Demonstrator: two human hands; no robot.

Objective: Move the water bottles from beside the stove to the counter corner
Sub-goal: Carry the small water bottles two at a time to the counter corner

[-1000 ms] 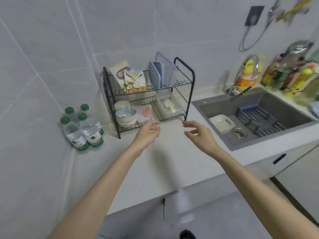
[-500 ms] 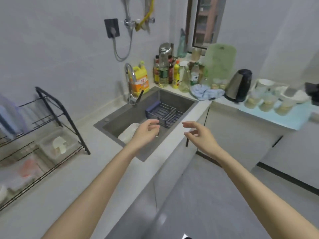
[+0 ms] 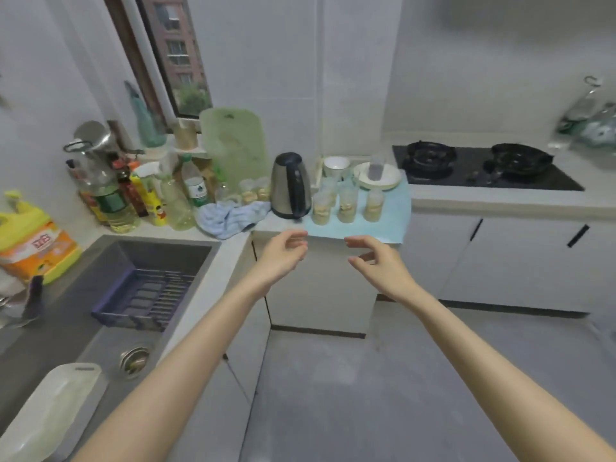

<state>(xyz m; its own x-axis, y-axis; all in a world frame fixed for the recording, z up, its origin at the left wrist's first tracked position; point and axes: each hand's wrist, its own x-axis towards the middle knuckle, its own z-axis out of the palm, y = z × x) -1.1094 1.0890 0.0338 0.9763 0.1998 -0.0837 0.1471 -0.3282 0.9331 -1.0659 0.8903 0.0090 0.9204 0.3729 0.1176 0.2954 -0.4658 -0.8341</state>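
Our left hand (image 3: 283, 253) and right hand (image 3: 376, 265) hover empty, each grip loosely open, short of the stove (image 3: 480, 170). Left of it we see only cups (image 3: 346, 205), no water bottles, so the move looks done

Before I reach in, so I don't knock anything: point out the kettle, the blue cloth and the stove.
kettle (image 3: 281, 195): head view, steel body left of the handle.
blue cloth (image 3: 230, 215): head view, crumpled folds at its middle.
stove (image 3: 470, 175): head view, black top between the burners.
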